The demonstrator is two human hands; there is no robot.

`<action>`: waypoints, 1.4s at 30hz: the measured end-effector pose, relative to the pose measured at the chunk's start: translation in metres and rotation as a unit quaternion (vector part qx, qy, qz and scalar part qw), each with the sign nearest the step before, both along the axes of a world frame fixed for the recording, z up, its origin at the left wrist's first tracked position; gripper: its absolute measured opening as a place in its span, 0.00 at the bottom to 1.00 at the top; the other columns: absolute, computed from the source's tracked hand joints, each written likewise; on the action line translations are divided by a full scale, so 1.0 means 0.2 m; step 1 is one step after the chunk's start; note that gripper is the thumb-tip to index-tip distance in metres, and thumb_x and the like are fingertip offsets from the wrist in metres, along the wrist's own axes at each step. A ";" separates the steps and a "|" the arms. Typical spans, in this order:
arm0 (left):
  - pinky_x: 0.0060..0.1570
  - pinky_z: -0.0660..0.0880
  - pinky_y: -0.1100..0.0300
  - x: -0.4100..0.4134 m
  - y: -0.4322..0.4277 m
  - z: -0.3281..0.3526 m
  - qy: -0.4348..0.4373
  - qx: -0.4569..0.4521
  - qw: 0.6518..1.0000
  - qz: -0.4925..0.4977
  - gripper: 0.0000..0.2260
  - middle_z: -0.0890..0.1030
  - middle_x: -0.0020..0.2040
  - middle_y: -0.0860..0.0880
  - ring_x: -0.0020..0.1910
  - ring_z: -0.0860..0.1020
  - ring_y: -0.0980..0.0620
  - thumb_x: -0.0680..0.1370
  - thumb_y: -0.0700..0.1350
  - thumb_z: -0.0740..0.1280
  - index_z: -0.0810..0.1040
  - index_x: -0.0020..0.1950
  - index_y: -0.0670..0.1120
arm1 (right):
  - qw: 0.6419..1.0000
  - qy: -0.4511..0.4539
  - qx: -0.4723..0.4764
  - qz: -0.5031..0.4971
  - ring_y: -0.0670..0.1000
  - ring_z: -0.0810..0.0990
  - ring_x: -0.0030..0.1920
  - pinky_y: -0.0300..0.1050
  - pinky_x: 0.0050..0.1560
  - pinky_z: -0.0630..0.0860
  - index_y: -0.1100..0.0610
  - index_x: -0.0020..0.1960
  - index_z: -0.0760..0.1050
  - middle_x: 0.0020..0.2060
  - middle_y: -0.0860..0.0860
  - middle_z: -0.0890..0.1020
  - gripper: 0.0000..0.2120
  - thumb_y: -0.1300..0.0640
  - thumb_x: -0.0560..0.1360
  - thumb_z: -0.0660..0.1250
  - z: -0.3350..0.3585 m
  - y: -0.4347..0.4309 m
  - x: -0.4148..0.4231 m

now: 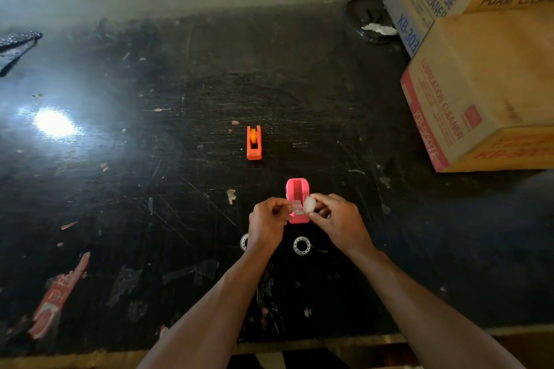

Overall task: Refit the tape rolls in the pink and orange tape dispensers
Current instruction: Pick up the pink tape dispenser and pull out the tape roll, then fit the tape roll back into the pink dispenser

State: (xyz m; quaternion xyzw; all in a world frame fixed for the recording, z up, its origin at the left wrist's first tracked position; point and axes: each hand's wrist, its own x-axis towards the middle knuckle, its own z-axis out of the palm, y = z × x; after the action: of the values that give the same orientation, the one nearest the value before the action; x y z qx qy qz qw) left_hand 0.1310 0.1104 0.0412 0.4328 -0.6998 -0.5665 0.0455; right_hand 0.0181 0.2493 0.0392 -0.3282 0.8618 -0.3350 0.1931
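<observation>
Over the pink dispenser (296, 193) at 6 o'clock of the orange one (254, 143), right hand (337, 219) pinches the light, slippery roll (310, 204), left hand (266, 223) its sticky, flimsy tape end (296, 207); best gripped by its rim.

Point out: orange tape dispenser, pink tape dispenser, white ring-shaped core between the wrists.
orange tape dispenser (254, 143), head view, on the middle of its body.
pink tape dispenser (297, 188), head view, on its far rim.
white ring-shaped core (301, 246), head view, on its rim, table surface.
</observation>
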 end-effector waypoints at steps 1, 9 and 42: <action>0.50 0.83 0.60 0.00 0.00 0.00 -0.001 0.001 1.000 0.005 0.05 0.87 0.48 0.50 0.48 0.85 0.54 0.82 0.43 0.69 0.85 0.54 0.48 | 1.000 -0.003 -0.005 -0.029 0.42 0.79 0.42 0.32 0.44 0.73 0.52 0.63 0.82 0.46 0.46 0.80 0.16 0.55 0.75 0.75 -0.02 0.02 0.00; 0.47 0.80 0.63 0.04 0.01 -0.03 -0.012 0.017 1.000 0.012 0.04 0.87 0.48 0.51 0.47 0.85 0.55 0.82 0.44 0.70 0.84 0.54 0.49 | 0.988 -0.067 -0.017 -0.135 0.43 0.82 0.45 0.36 0.47 0.77 0.54 0.66 0.81 0.46 0.47 0.81 0.21 0.58 0.74 0.77 -0.17 0.15 0.04; 0.52 0.82 0.60 0.18 0.01 -0.05 -0.030 0.027 0.999 0.015 0.05 0.86 0.49 0.52 0.48 0.85 0.55 0.82 0.43 0.69 0.83 0.52 0.52 | 0.997 -0.035 0.064 -0.013 0.47 0.67 0.72 0.40 0.67 0.64 0.52 0.75 0.71 0.72 0.49 0.73 0.34 0.36 0.76 0.69 -0.25 0.26 0.32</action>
State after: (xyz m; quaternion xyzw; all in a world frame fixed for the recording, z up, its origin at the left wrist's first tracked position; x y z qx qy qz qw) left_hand 0.1676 0.1130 0.0303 0.4615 -0.6783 -0.5714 0.0211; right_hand 0.0813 0.3003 -0.0102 -0.2922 0.8782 -0.2929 0.2399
